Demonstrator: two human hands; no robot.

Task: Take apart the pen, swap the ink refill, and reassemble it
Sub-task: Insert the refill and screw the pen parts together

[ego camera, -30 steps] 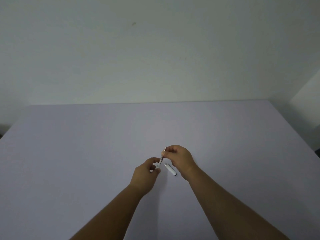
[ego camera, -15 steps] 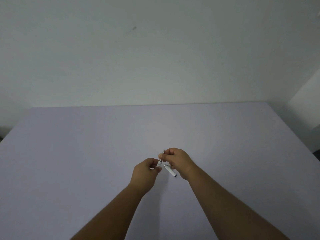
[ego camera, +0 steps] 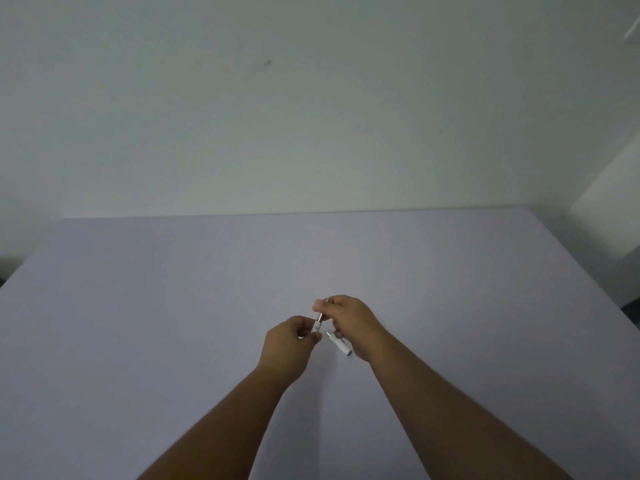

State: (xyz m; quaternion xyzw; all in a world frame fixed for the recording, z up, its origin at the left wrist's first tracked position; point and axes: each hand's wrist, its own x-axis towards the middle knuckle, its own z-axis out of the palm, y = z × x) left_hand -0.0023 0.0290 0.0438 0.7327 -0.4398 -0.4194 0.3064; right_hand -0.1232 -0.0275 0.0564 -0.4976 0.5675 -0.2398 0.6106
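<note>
Both hands meet over the middle of the pale lilac table [ego camera: 173,306]. My left hand [ego camera: 287,344] pinches the white lower part of the pen [ego camera: 316,327]. My right hand [ego camera: 349,320] grips the silver upper section [ego camera: 321,317] of the same pen, just above the left fingers. The pen stands nearly upright, tilted slightly right. A second white pen piece [ego camera: 340,344] with a dark end lies slanted below my right hand; whether it rests on the table or is held is unclear.
A plain white wall [ego camera: 311,116] rises behind the table's far edge. At the right, a white surface [ego camera: 609,209] stands beyond the table's corner. A dark gap shows at the left edge [ego camera: 5,268].
The hands stay joined on the pen and have barely shifted. The camera has tipped so the table edge sits slightly lower in view.
</note>
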